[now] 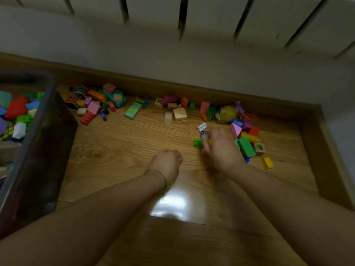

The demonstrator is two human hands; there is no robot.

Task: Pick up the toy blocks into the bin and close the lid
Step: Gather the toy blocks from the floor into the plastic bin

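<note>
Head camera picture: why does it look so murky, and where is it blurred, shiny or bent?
Head view: dim overall. Head view: the right hand is smeared by motion blur, so what its fingers touch is unclear. Head view: a white glare patch sits on the wooden floor near the wrists. Head view: the wide lens bends the skirting board and the bin wall.

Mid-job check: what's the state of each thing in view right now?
Bin: open, partly filled, no lid in view.
Floor blocks: many scattered by the baseboard.
Left hand: curled, nothing visible in it.
Right hand: blurred, seems to grip a purple block.
</note>
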